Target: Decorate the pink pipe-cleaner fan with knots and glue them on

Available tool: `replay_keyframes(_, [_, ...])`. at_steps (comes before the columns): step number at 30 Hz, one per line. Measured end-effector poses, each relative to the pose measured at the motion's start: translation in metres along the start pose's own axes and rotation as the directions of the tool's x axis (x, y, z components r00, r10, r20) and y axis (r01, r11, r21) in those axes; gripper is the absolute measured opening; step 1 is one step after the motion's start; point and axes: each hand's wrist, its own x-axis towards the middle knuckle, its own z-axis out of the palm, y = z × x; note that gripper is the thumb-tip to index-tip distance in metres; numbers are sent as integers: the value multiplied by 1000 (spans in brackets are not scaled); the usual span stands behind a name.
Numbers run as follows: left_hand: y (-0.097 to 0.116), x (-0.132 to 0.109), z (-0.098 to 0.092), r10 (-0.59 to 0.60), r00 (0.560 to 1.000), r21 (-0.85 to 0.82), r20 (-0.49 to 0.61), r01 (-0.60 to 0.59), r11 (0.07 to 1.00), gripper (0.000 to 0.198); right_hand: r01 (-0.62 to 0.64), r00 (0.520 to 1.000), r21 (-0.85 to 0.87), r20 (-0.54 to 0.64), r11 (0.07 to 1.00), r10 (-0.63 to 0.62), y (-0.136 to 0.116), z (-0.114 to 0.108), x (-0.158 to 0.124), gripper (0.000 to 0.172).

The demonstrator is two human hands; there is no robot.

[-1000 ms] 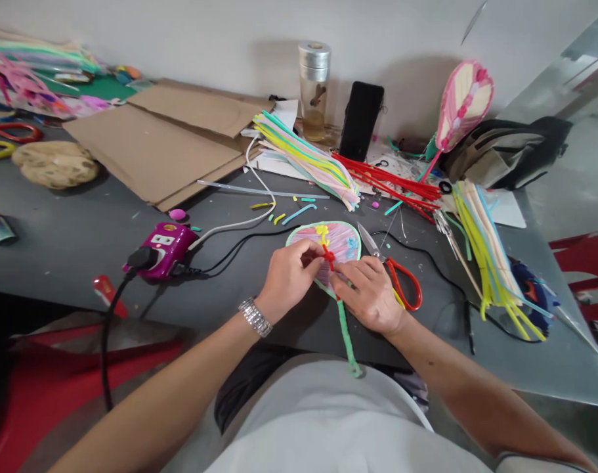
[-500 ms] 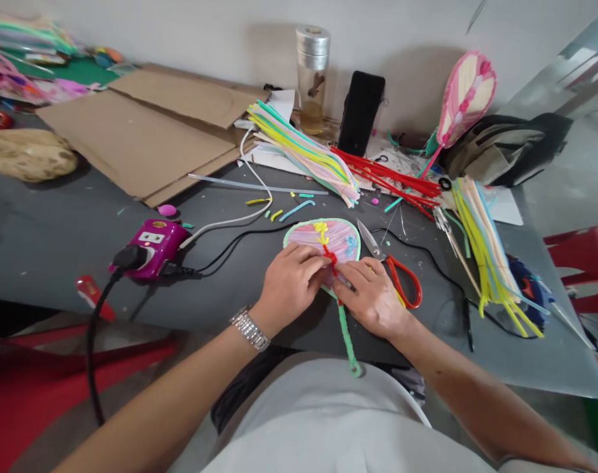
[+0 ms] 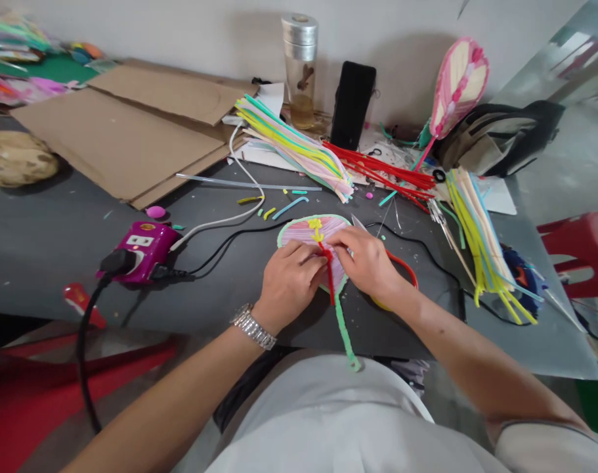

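Note:
A small fan (image 3: pixel 295 230) with pink and lilac pipe-cleaner stripes and a mint-green rim lies on the grey table. Its green handle (image 3: pixel 344 328) points toward my body, and a yellow flower (image 3: pixel 316 225) decorates its upper part. Over its middle, my left hand (image 3: pixel 291 279) is closed with its fingertips on a red pipe cleaner (image 3: pixel 332 284), whose loose end hangs down over the fan. At the upper end of this red piece, my right hand (image 3: pixel 366 259) pinches it with thumb and forefinger. My right hand covers the fan's right side and part of the scissors (image 3: pixel 407 264).
Pipe-cleaner bundles lie behind the fan (image 3: pixel 299 151) and at right (image 3: pixel 480 230), with red ones (image 3: pixel 382 172) between. A purple power socket (image 3: pixel 148 249), cardboard (image 3: pixel 116 141), a glass bottle (image 3: pixel 301 79), a phone (image 3: pixel 354 105) and a finished pink fan (image 3: pixel 461 89) stand around.
My right hand has moved up along the red pipe cleaner, uncovering its hanging end and covering the scissors' blades more. My left hand stays over the fan. The whole view has shifted slightly.

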Motion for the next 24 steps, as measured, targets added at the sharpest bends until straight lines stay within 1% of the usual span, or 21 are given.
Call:
replay_keyframes(3, [1, 0, 1, -1, 1000, 20, -7, 1, 1000, 13, -104, 987, 53, 125, 993, 97, 5, 5, 25, 25])
replay_keyframes(6, [2, 0, 1, -4, 1000, 55, -6, 5, 998, 12, -151, 973, 104, 192, 983, 129, 8, 9, 36, 23])
replay_keyframes(9, [3, 1, 1, -23, 999, 68, -22, 25, 997, 11, -169, 972, 188, 197, 968, 131, 8, 8, 37, 21])
replay_keyframes(12, [2, 1, 3, -75, 996, 14, -54, 75, 997, 9, -184, 972, 294, 198, 938, 128, 9, 7, 35, 16])
replay_keyframes(15, [1, 1, 3, -163, 985, -76, -58, 159, 984, 5, -217, 969, 381, 197, 899, 150, 8, 5, 34, 11])
replay_keyframes(17, [3, 1, 1, -258, 966, -150, -36, 250, 957, 6, -248, 965, 435, 191, 865, 180, 5, 2, 34, 8])
replay_keyframes(18, [4, 2, 0, -318, 948, -202, -22, 307, 930, 10, -262, 963, 467, 185, 845, 196, 3, 0, 34, 6])
replay_keyframes(20, [9, 4, -4, -455, 890, -341, 26, 436, 833, 21, -274, 961, 536, 171, 798, 215, -1, -5, 33, 4])
replay_keyframes(22, [14, 8, -10, -560, 821, -490, 111, 536, 688, 31, -269, 963, 605, 159, 749, 218, -6, -10, 31, 5])
replay_keyframes(24, [19, 13, -16, -607, 764, -609, 217, 592, 528, 31, -254, 967, 667, 148, 700, 209, -11, -15, 28, 6])
